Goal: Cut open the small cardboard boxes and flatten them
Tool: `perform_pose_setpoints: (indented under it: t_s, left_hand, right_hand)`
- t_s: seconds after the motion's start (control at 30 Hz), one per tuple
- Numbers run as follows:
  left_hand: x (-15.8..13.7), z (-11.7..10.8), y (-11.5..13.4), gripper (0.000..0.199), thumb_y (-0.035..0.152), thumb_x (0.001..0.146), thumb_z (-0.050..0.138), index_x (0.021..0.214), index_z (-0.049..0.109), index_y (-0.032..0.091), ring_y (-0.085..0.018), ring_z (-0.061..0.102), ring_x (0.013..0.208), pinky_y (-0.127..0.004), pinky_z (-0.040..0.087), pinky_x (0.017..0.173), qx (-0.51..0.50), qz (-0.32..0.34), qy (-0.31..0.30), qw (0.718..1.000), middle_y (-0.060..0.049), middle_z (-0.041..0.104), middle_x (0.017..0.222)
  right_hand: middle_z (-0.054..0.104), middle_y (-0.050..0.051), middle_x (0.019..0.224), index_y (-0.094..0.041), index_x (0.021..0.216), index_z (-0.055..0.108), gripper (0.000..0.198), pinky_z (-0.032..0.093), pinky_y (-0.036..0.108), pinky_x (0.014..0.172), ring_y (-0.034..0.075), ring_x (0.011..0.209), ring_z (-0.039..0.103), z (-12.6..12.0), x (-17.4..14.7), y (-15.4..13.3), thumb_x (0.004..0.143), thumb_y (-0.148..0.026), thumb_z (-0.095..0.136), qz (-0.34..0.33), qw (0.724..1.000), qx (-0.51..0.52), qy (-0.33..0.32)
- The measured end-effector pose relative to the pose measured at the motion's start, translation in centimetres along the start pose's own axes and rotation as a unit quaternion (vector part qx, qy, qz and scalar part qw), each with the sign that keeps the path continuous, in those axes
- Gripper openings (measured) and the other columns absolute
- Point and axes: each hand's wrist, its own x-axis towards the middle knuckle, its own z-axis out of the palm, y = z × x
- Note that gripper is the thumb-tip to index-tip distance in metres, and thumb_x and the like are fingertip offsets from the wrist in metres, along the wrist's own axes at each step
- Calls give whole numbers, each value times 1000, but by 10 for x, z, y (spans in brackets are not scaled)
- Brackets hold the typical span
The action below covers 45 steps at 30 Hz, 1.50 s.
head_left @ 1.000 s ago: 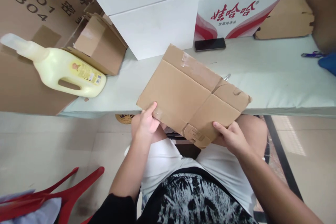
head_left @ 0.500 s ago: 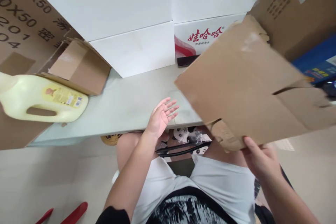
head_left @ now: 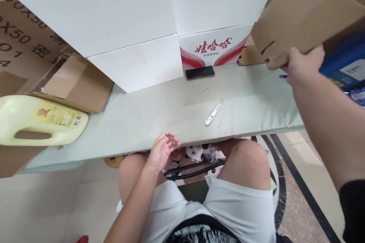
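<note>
My right hand (head_left: 303, 64) grips the lower edge of a flattened brown cardboard box (head_left: 308, 11), raised high at the upper right over the table's far right end. My left hand (head_left: 163, 151) hovers empty, fingers loosely curled, just below the near edge of the pale table (head_left: 159, 117), above my left knee. A small white utility knife (head_left: 213, 112) lies on the table between the hands. Nearest my right hand are a blue box (head_left: 346, 59) and the tip of a pen.
White cartons (head_left: 134, 19) are stacked at the table's back, one with red print (head_left: 213, 47); a black phone (head_left: 200, 72) lies before it. A yellow detergent jug (head_left: 40, 119) lies at left beside an open small carton (head_left: 76, 83). Large brown boxes stand far left.
My left hand let go of the flat cardboard and dropped toward my knee. My right hand swung the cardboard up and to the right, uncovering the white knife on the table.
</note>
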Motion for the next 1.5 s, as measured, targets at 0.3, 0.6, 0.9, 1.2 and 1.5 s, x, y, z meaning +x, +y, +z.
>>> perform_pose_setpoints:
  t_s: [0.3,0.6,0.9,1.2,1.5]
  left_hand:
    - [4,-10,-3,34,43,71,82,86,69,16,-15,70,75,-28,60,75,-21,9,-7,1000,-3,72,78]
    - [1,-15,10,33,43,66,83,82,69,18,-14,69,72,-27,59,73,-24,44,13,999,-1,71,76]
    - [-9,-77,72,39,51,65,79,84,66,19,-14,68,73,-26,55,72,144,154,123,970,-1,71,77]
    - [38,-107,220,9,14,79,60,80,58,22,-18,62,90,-37,51,89,433,303,318,787,-2,62,87]
    - [59,-120,298,51,5,69,79,112,52,12,-32,39,138,-58,13,123,706,203,417,535,-12,61,122]
  right_hand:
    - [70,13,113,-20,118,58,35,56,44,96,25,104,69,68,-62,66,87,-35,66,96,981,-163,-40]
    - [65,17,138,-14,134,59,47,44,52,115,33,136,56,157,-221,91,94,-37,50,-336,847,-275,-307]
    - [52,10,156,-20,135,64,43,35,51,120,33,146,44,191,-260,108,99,-34,45,-383,753,-414,-339]
    - [56,9,152,-20,133,65,42,36,49,118,31,143,47,190,-263,108,99,-34,45,-396,744,-433,-320]
    - [56,8,153,-20,133,65,42,36,48,118,31,144,48,192,-263,111,99,-34,45,-406,740,-438,-310]
